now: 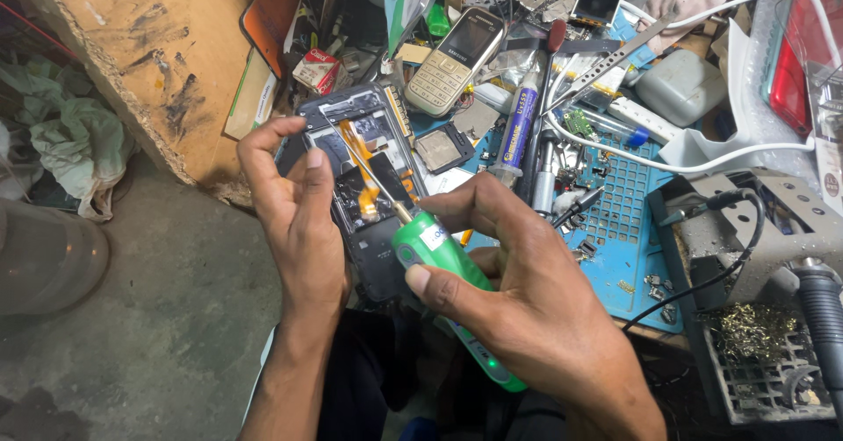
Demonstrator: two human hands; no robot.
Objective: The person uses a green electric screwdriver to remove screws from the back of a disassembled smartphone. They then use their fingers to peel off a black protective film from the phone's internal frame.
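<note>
The left hand (294, 200) grips the edge of an opened black smartphone with exposed orange flex cables (364, 173), fingers curled around its side, holding it over the person's lap at the edge of a blue perforated work mat (619, 222). The right hand (518, 287) wraps tightly around a green plastic-handled electric screwdriver (448, 274), its thin metal tip touching the phone's interior. A beige keypad phone (455, 59) lies beyond.

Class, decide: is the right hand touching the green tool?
Touching. The head view shows the right hand wrapped around the green tool, thumb pressed on its upper body, with no gap between them.
</note>
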